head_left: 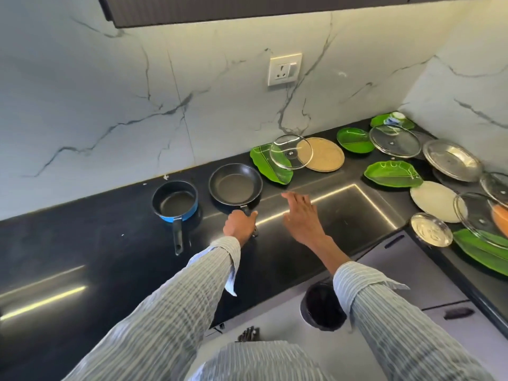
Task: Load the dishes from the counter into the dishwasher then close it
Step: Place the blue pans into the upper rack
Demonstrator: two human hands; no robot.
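A black frying pan (pixel 235 184) rests on the dark counter (pixel 96 243). My left hand (pixel 239 224) grips its handle just below the pan. My right hand (pixel 301 215) hovers open over the counter to the right of the pan, fingers straight and pointing toward the back. A small blue saucepan (pixel 175 201) stands left of the pan, handle toward me. Behind and to the right lie green leaf-shaped plates (pixel 392 174), glass lids (pixel 290 152), a round woven tan plate (pixel 324 154), steel plates (pixel 452 160) and a white plate (pixel 437 201). The dishwasher is not in view.
A marble wall with a socket (pixel 285 69) backs the counter. Grey cabinet fronts with dark handles (pixel 459 312) run below the counter's right side. A dark round bin (pixel 323 306) stands on the floor by my right sleeve.
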